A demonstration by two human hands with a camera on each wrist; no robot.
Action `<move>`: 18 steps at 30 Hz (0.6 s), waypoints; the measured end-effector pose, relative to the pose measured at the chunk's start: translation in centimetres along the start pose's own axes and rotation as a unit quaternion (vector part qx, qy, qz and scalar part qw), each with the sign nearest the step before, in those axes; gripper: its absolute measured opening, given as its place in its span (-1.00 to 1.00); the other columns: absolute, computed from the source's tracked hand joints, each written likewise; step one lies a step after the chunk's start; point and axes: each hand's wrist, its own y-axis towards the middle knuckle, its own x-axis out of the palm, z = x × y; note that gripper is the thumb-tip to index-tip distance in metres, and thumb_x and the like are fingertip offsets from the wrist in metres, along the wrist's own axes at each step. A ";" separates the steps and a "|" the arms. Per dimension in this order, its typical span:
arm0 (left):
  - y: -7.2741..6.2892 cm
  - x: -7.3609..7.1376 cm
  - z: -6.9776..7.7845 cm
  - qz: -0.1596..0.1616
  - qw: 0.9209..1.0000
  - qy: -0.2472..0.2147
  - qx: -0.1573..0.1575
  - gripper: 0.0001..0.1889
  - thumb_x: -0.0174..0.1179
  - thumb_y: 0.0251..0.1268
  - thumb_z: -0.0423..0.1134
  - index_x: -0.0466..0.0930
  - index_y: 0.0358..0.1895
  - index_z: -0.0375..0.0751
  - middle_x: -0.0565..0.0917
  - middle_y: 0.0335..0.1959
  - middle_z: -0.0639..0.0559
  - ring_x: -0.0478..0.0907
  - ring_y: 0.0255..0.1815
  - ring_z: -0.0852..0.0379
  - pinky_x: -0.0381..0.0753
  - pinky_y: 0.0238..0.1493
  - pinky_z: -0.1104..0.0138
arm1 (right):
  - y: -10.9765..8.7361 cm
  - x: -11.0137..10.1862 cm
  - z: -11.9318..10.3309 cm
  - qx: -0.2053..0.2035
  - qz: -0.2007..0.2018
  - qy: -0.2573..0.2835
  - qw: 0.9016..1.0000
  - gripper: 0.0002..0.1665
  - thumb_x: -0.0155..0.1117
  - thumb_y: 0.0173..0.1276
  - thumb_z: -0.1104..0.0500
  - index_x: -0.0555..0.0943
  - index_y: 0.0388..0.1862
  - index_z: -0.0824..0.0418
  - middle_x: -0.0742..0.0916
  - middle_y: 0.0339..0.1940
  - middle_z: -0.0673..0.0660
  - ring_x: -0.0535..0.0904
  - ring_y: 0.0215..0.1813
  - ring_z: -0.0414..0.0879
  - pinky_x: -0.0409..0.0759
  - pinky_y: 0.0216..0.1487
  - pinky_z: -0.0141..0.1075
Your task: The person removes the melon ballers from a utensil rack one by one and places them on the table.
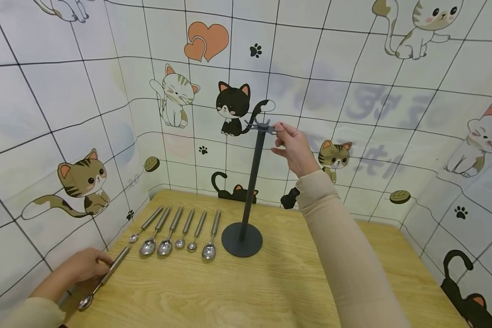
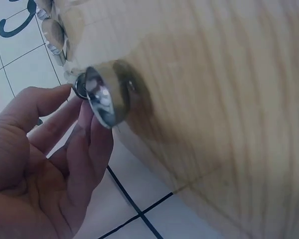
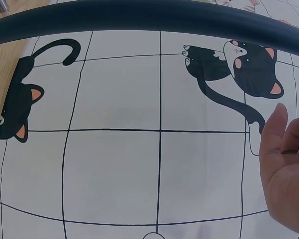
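At the table's left edge my left hand (image 1: 86, 266) pinches the steel handle of a metal scoop (image 1: 114, 268), whose bowl points toward me. In the left wrist view the scoop's shiny bowl (image 2: 100, 97) shows close over the wood, thumb and fingers at the handle behind it. My right hand (image 1: 297, 148) is raised to the top of a dark grey stand (image 1: 253, 182). Thumb and forefinger pinch one of the hooks (image 1: 263, 128) there. The right wrist view shows the stand's pole (image 3: 159, 15) crossing above; the right fingertips are partly cut off.
Several metal scoops with different bowl sizes, one of them a large-bowled scoop (image 1: 209, 250), lie in a row left of the stand's round base (image 1: 242, 246). Behind the wooden table (image 1: 238, 291) hangs a cat-printed wall covering (image 1: 311, 91), which also runs along both sides.
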 end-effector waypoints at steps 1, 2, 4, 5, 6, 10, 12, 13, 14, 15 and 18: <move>0.1 0.0 0.0 -0.001 1.000 -0.007 -0.004 -0.65 0.32 0.23 -0.26 0.72 0.01 -0.42 0.70 -0.32 -0.04 0.56 -0.41 0.12 0.55 -0.37 0.22 | 0.0 0.0 0.0 0.000 0.001 0.000 1.000 -0.63 0.18 0.52 -0.04 0.61 0.15 0.12 0.43 -0.33 0.00 0.38 -0.34 -0.15 0.62 -0.11 -0.21; 0.1 0.0 0.0 -0.003 1.000 -0.016 -0.008 -0.65 0.31 0.23 -0.26 0.72 0.02 -0.42 0.69 -0.35 -0.03 0.55 -0.43 0.12 0.53 -0.41 0.24 | 0.0 0.0 0.0 0.001 0.002 0.000 1.000 -0.63 0.17 0.53 -0.04 0.61 0.16 0.12 0.43 -0.34 0.00 0.38 -0.34 -0.15 0.62 -0.11 -0.21; 0.2 0.1 -0.1 -0.009 0.999 -0.038 -0.014 -0.64 0.31 0.24 -0.28 0.70 0.04 -0.44 0.66 -0.37 0.00 0.56 -0.48 0.11 0.51 -0.48 0.27 | -0.1 0.0 0.0 0.002 0.003 -0.001 1.000 -0.62 0.17 0.53 -0.03 0.61 0.17 0.13 0.42 -0.35 0.00 0.38 -0.34 -0.15 0.61 -0.10 -0.20; 0.2 0.0 -0.1 -0.013 0.999 -0.043 -0.015 -0.64 0.31 0.25 -0.27 0.69 0.05 -0.44 0.66 -0.37 0.00 0.56 -0.49 0.11 0.51 -0.49 0.28 | -0.1 -0.1 0.0 0.001 0.002 -0.001 1.000 -0.61 0.17 0.54 -0.03 0.60 0.18 0.15 0.42 -0.35 0.00 0.38 -0.34 -0.14 0.61 -0.09 -0.19; 0.3 0.0 -0.2 -0.016 0.999 -0.049 -0.018 -0.63 0.31 0.26 -0.27 0.69 0.06 -0.44 0.67 -0.34 -0.02 0.57 -0.47 0.11 0.51 -0.48 0.28 | -0.1 -0.1 0.0 0.001 0.002 -0.001 1.000 -0.58 0.17 0.54 -0.03 0.60 0.20 0.18 0.42 -0.35 0.00 0.37 -0.34 -0.14 0.61 -0.09 -0.19; 0.6 -0.2 -0.8 -0.038 0.996 -0.081 -0.016 -0.61 0.30 0.32 -0.24 0.66 0.11 -0.45 0.70 -0.17 -0.16 0.61 -0.33 0.08 0.57 -0.37 0.23 | -0.1 -0.2 0.0 0.000 0.005 -0.001 1.000 -0.57 0.17 0.55 -0.02 0.59 0.23 0.20 0.42 -0.36 0.00 0.37 -0.34 -0.14 0.61 -0.08 -0.18; 0.7 -0.3 -1.2 -0.053 0.992 -0.109 -0.024 -0.59 0.30 0.36 -0.21 0.64 0.13 -0.45 0.69 -0.08 -0.21 0.62 -0.24 0.07 0.60 -0.29 0.20 | -0.1 -0.3 -0.1 0.000 0.007 0.001 1.000 -0.60 0.18 0.55 -0.01 0.60 0.20 0.17 0.43 -0.35 0.00 0.37 -0.34 -0.14 0.61 -0.09 -0.18; 0.7 -0.3 -1.4 -0.059 0.990 -0.124 -0.030 -0.59 0.30 0.37 -0.20 0.63 0.14 -0.45 0.68 -0.08 -0.20 0.62 -0.21 0.06 0.60 -0.26 0.20 | -0.1 -0.3 -0.1 0.000 0.008 0.002 1.000 -0.63 0.18 0.55 -0.01 0.61 0.18 0.15 0.43 -0.35 0.00 0.37 -0.34 -0.14 0.62 -0.09 -0.19; 0.7 -0.3 -1.5 -0.063 0.988 -0.137 -0.037 -0.58 0.30 0.37 -0.19 0.62 0.14 -0.44 0.68 -0.08 -0.18 0.61 -0.20 0.06 0.61 -0.24 0.20 | -0.1 -0.3 -0.1 0.000 0.009 0.003 1.000 -0.64 0.18 0.55 -0.01 0.62 0.17 0.15 0.43 -0.35 0.00 0.37 -0.34 -0.14 0.62 -0.09 -0.19; 0.7 -0.3 -1.6 -0.066 0.985 -0.150 -0.043 -0.58 0.30 0.37 -0.19 0.61 0.14 -0.44 0.68 -0.10 -0.15 0.61 -0.19 0.06 0.61 -0.24 0.20 | -0.1 -0.3 -0.1 0.000 0.010 0.003 1.000 -0.65 0.18 0.55 -0.01 0.62 0.16 0.14 0.43 -0.35 0.00 0.37 -0.34 -0.13 0.62 -0.10 -0.19; 0.6 -0.4 -1.6 -0.071 0.980 -0.176 -0.058 -0.57 0.30 0.37 -0.18 0.60 0.15 -0.44 0.67 -0.15 -0.06 0.60 -0.20 0.07 0.61 -0.23 0.20 | -0.1 -0.4 -0.1 0.003 0.012 0.004 1.000 -0.65 0.19 0.54 -0.02 0.62 0.14 0.13 0.44 -0.35 0.00 0.37 -0.34 -0.13 0.62 -0.12 -0.21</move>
